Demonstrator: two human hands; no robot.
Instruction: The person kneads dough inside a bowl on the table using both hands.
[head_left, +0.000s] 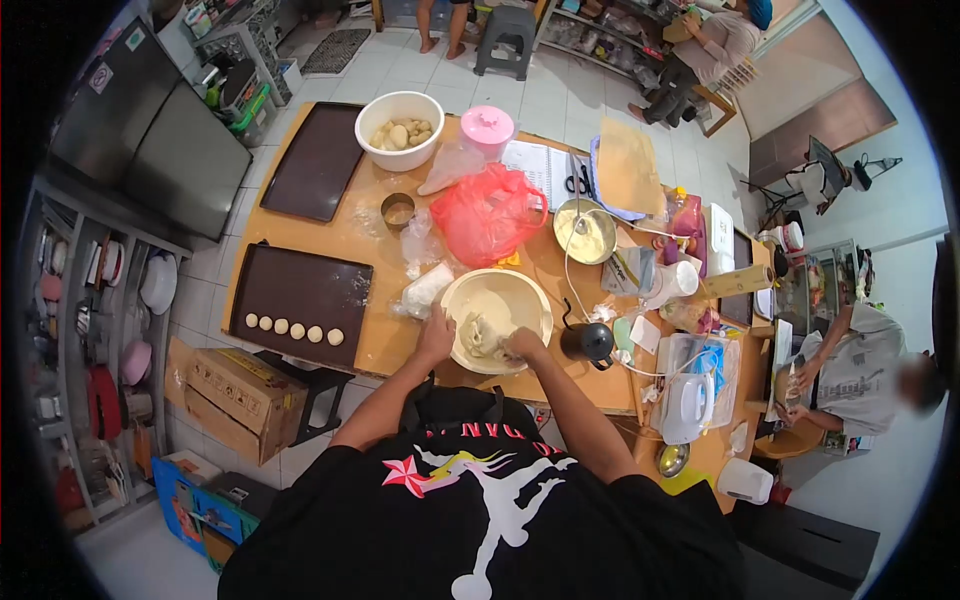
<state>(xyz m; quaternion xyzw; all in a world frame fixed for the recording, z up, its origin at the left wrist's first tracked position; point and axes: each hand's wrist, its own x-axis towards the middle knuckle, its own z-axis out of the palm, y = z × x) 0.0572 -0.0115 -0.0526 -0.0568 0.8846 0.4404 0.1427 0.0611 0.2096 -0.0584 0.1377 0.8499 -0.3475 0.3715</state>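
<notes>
Fingers of my right hand (524, 346) touch dough (483, 338) in the cream bowl (532, 300); left hand (436, 336) at its rim. Can't tell how closed either is. Dough's lumpy, long axis unclear. Wooden tabletop (387, 335) underneath, white-tiled floor (400, 66) beyond.

Mixing bowl (526, 302), dough (482, 336) inside, stands at the near edge of the table (393, 335); plastic bag (485, 220) just beyond. Left side: far tray (315, 160), and near tray (310, 285) bearing dough balls (298, 331). Right of the bowl: pitcher (590, 343), then hand mixer (690, 405) farther right
</notes>
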